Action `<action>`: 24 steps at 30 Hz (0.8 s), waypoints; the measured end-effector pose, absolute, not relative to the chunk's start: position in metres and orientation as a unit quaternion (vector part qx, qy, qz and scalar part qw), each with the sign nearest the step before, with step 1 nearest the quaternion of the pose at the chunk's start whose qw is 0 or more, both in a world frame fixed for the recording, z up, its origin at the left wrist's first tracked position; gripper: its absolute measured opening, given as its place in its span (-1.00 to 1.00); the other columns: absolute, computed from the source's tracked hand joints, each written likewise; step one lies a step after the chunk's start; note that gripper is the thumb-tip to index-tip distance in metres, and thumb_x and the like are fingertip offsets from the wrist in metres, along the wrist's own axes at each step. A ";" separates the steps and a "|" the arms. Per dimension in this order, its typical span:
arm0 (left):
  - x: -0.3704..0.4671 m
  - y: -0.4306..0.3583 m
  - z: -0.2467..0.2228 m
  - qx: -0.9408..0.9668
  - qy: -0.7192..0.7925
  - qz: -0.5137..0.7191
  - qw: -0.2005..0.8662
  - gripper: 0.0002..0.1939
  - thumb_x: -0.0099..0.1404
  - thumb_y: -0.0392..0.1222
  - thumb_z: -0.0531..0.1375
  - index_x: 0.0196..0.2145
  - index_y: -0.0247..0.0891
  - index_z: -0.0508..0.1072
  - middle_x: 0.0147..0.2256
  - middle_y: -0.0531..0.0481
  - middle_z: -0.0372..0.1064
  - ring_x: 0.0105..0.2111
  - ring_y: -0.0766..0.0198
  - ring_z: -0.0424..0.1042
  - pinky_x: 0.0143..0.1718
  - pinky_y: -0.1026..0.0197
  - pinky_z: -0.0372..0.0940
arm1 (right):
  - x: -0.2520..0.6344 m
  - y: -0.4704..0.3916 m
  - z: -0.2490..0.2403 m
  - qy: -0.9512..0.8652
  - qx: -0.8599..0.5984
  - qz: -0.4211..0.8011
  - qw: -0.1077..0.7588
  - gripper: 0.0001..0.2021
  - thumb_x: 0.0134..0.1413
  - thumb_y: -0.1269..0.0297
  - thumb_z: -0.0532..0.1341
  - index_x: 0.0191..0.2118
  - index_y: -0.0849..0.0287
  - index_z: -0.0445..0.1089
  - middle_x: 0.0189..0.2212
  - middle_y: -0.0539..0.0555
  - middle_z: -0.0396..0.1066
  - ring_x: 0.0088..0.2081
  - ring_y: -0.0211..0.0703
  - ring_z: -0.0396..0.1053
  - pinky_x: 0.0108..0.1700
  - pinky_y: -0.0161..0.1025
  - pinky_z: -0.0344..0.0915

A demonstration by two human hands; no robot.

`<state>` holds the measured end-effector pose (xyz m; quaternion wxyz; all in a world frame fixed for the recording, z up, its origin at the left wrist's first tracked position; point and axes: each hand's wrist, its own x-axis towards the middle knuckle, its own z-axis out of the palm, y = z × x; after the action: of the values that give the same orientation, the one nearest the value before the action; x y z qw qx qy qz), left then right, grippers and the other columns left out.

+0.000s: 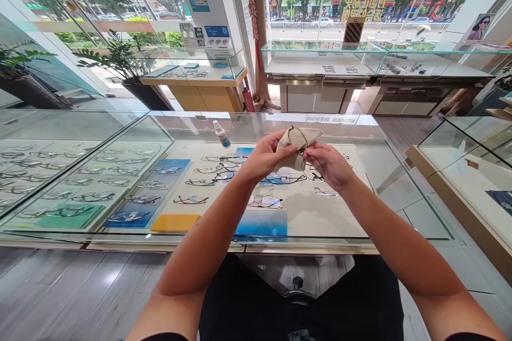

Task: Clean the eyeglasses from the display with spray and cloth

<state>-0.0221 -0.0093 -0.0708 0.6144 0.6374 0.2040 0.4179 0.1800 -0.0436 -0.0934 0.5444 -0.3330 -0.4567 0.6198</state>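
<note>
Above the glass counter, my left hand point(269, 153) is closed on a beige cloth point(304, 137), which is folded around part of a pair of thin dark-framed glasses point(294, 130). My right hand point(331, 166) pinches the same glasses at their frame, close beside the cloth. Part of the frame shows above the cloth, and a thin temple hangs by my right fingers. The cloth hides the rest of the lenses. Another pair of dark-framed glasses point(285, 178) lies below my hands.
A small white spray bottle point(221, 134) stands on the glass counter point(320, 229), left of my hands. Inside are rows of eyeglasses, blue cards and a yellow case point(174, 222). Further display cases point(320, 66) stand by the windows, and another point(468, 170) at the right.
</note>
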 end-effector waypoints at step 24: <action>0.001 -0.013 -0.092 0.557 0.303 0.564 0.529 -0.32 0.23 0.51 0.43 -0.42 -0.22 0.45 -0.55 0.08 0.40 -0.59 0.34 0.34 -0.56 0.24 0.23 | 0.164 -0.049 -0.104 -0.508 -0.314 0.610 0.520 -0.73 -0.02 0.02 0.57 -0.36 0.10 0.65 -0.37 0.02 0.59 -0.21 -0.07 0.45 0.03 -0.05 0.33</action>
<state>0.0010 -0.0128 -0.0916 0.5292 0.5568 0.3033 0.5638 0.1640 -0.0485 -0.1041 0.5205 -0.3136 -0.5082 0.6103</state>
